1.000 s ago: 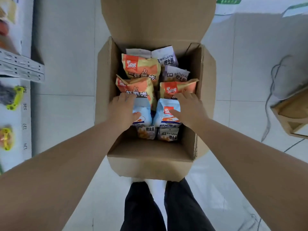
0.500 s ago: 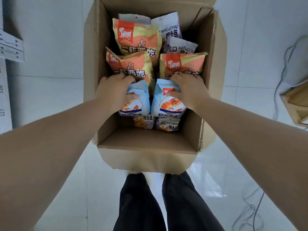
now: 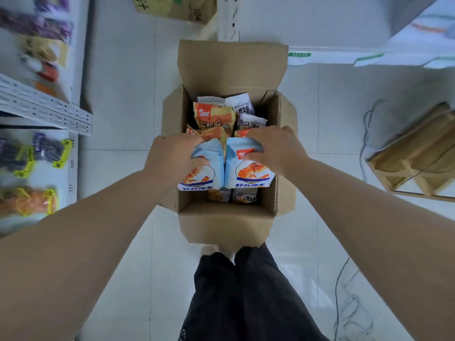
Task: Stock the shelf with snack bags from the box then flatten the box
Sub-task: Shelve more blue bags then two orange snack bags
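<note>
An open cardboard box (image 3: 225, 217) stands on the white tiled floor in front of my legs. Inside are orange snack bags (image 3: 213, 116), white and purple bags (image 3: 242, 107) and small bags (image 3: 245, 195) at the near end. My left hand (image 3: 170, 158) grips a light blue snack bag (image 3: 203, 178) by its top. My right hand (image 3: 275, 148) grips a second light blue snack bag (image 3: 251, 175) the same way. Both blue bags are held side by side above the box's near half.
A white shelf unit (image 3: 46, 112) with hanging packets runs along the left. A wooden crate (image 3: 413, 153) and loose cables (image 3: 344, 291) lie on the floor at the right. Another carton (image 3: 177, 8) sits beyond the box.
Both hands have closed on the two blue bags and lifted them up out of the box. The camera has risen, so the shelf at the left shows again.
</note>
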